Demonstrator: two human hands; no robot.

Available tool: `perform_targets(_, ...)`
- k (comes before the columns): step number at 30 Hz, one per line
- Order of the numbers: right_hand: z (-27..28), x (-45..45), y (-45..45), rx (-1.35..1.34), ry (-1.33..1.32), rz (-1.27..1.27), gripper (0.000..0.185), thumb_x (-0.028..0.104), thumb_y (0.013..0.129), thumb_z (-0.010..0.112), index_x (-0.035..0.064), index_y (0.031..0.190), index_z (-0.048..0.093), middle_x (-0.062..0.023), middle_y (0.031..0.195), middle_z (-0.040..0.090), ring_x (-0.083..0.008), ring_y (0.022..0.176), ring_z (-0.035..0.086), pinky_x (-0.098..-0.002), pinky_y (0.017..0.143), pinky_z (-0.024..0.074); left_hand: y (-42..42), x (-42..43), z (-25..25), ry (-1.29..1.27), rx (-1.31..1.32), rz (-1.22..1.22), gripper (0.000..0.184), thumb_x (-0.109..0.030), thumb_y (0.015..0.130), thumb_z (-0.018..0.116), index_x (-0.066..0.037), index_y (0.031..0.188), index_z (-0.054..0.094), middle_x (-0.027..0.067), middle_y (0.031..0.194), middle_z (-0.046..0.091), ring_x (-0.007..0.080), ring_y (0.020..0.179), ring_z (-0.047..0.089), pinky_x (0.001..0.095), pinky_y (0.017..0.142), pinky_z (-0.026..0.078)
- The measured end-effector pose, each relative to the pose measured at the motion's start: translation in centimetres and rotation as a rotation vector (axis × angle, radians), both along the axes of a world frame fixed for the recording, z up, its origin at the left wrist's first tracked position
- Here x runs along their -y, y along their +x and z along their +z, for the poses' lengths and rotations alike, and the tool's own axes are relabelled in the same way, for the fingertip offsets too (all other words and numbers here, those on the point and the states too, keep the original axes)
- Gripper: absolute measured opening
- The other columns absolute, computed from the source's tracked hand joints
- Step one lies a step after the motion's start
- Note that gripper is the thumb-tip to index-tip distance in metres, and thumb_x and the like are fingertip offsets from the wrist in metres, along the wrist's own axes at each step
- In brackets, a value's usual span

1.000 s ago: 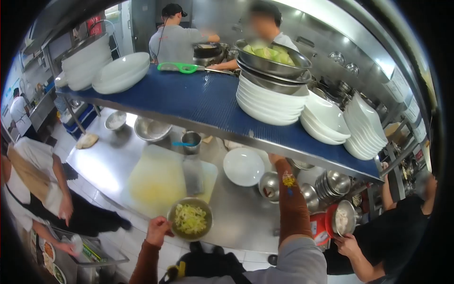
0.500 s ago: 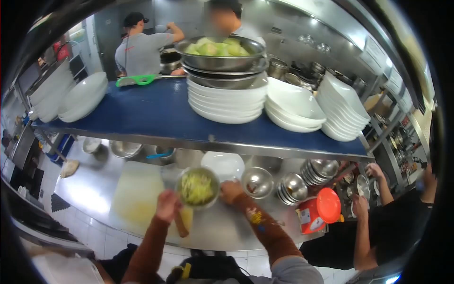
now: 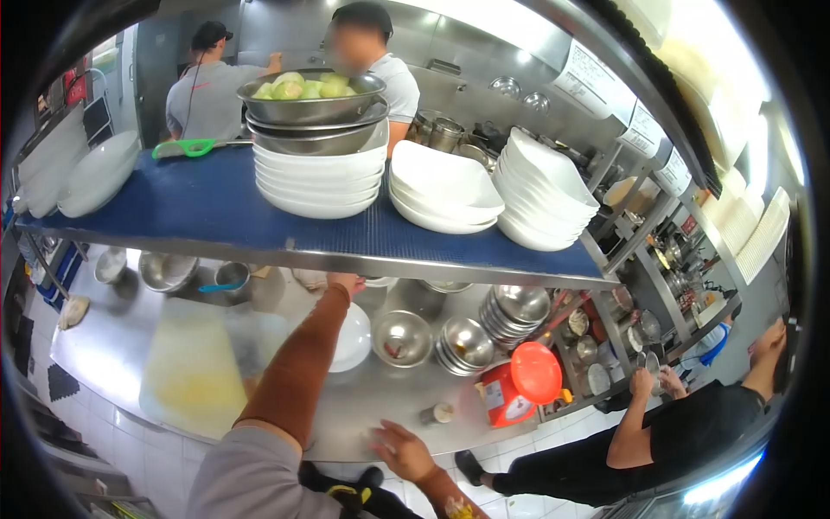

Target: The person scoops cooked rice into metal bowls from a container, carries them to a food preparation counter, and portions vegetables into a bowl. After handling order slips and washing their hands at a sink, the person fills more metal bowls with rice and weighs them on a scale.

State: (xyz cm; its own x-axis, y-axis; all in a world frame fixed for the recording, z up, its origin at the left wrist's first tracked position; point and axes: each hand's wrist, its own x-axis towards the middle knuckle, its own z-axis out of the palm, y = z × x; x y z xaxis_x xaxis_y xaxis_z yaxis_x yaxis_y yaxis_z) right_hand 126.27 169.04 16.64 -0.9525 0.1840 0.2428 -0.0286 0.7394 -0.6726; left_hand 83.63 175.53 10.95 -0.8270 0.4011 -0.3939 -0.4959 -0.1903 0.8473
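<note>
My left hand reaches to the back of the steel counter, at the lower edge of the blue shelf; its fingers are partly hidden, so its grip is unclear. Beneath my left forearm lies a white plate, partly covered. A pale cloth-like thing is just left of that hand. Near the counter's front edge, my right hand is open with fingers apart, holding nothing. The nearest thing to it is a small metal cup. Further back stands a steel bowl with some reddish bits inside.
A blue-topped shelf crosses above the counter, bearing stacked white dishes and a steel bowl of cut green pieces. Stacked bowls and a red scale stand right; a cutting board lies left. Co-workers stand around.
Both hands have left the bowl of shredded greens, which is out of sight. My left hand went forward, my right back toward me. The plate sits nearer; the view has shifted right.
</note>
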Motion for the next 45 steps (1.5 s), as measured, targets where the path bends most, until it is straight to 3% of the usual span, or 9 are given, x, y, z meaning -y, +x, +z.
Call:
perform_targets(1,0.5,-0.3,1.9,0.01,-0.046,-0.05,0.026,0.02,0.084,0.066,0.0037,0.103,0.065,-0.0191,0.108,0.063,-0.0325,0.098,0.062,-0.0371,0.082,0.0512,2.1,0.5,2.1,0.038,0.056,0.035,0.023,-0.026,0.092,0.052,-0.01,0.107,0.054,0.0091,0.094,0.06,0.0241,0.082,0.062,0.0361,0.061,0.055)
perform_targets(4,-0.3,-1.3,7.0,0.012,-0.176,-0.175,0.022,0.019,0.083,0.068,0.0028,0.099,0.067,-0.0169,0.1,0.066,-0.0314,0.092,0.065,-0.0352,0.078,0.0525,7.2,2.3,3.4,0.156,-0.082,-0.05,0.022,-0.026,0.09,0.055,-0.01,0.105,0.055,0.0065,0.09,0.059,0.0211,0.082,0.062,0.034,0.059,0.054)
perform_targets(7,-0.8,-1.8,10.0,0.038,-0.306,-0.261,0.021,0.019,0.084,0.068,0.0025,0.097,0.067,-0.016,0.095,0.068,-0.0313,0.088,0.066,-0.034,0.076,0.0527,16.0,9.2,3.4,0.338,-0.195,-0.483,0.032,-0.025,0.091,0.058,-0.01,0.118,0.05,0.0053,0.1,0.06,0.0183,0.084,0.062,0.0329,0.065,0.053)
perform_targets(9,-1.0,-2.0,10.7,0.054,-0.396,-0.27,0.019,0.018,0.084,0.067,0.0024,0.096,0.067,-0.0159,0.094,0.068,-0.0309,0.086,0.066,-0.0338,0.075,0.0525,24.3,13.9,6.4,0.114,-0.051,-0.38,0.031,-0.025,0.089,0.061,-0.008,0.115,0.053,0.0062,0.102,0.062,0.0163,0.083,0.063,0.0303,0.063,0.052)
perform_targets(12,-0.2,-2.5,9.6,0.07,-0.348,-0.162,0.02,0.013,0.085,0.067,-0.0007,0.099,0.067,-0.0155,0.096,0.068,-0.0226,0.087,0.067,-0.0283,0.075,0.0529,30.0,19.6,4.0,0.03,-0.023,-0.467,0.032,-0.021,0.09,0.06,-0.006,0.117,0.05,0.0088,0.107,0.062,0.0181,0.086,0.064,0.0318,0.065,0.054)
perform_targets(16,1.6,-2.9,5.9,-0.099,-0.251,0.073,0.018,0.013,0.085,0.066,0.0011,0.099,0.067,-0.0171,0.098,0.067,-0.0242,0.086,0.067,-0.029,0.067,0.0531,31.9,23.1,4.7,-0.043,-0.059,-0.39,0.03,-0.02,0.092,0.057,-0.004,0.117,0.05,0.0103,0.108,0.061,0.0195,0.088,0.063,0.0323,0.068,0.054)
perform_targets(21,5.8,-1.3,3.3,-0.121,-0.307,0.137,0.017,0.013,0.086,0.064,0.0005,0.098,0.066,-0.0173,0.097,0.066,-0.0296,0.087,0.065,-0.0326,0.074,0.052,32.3,23.2,7.9,-0.004,-0.181,-0.338,0.031,-0.021,0.093,0.057,-0.004,0.118,0.05,0.0082,0.107,0.062,0.0184,0.089,0.063,0.0301,0.068,0.053)
perform_targets(36,4.6,3.0,11.0,0.041,-0.396,-0.252,0.018,0.014,0.086,0.063,0.0,0.097,0.065,-0.0173,0.097,0.067,-0.0313,0.087,0.065,-0.0352,0.079,0.0504,33.5,22.4,4.4,-0.038,-0.042,-0.644,0.026,-0.018,0.093,0.055,-0.004,0.115,0.051,0.01,0.108,0.061,0.019,0.089,0.062,0.0299,0.068,0.054)
perform_targets(45,6.1,3.0,15.7,-0.038,-0.42,-0.356,0.018,0.016,0.087,0.063,0.0034,0.099,0.067,-0.0146,0.096,0.067,-0.025,0.08,0.066,-0.0311,0.06,0.0527,37.6,20.7,5.8,-0.053,-0.097,-0.85,0.026,-0.018,0.093,0.055,-0.004,0.115,0.051,0.0099,0.108,0.061,0.0189,0.091,0.062,0.0298,0.069,0.054)
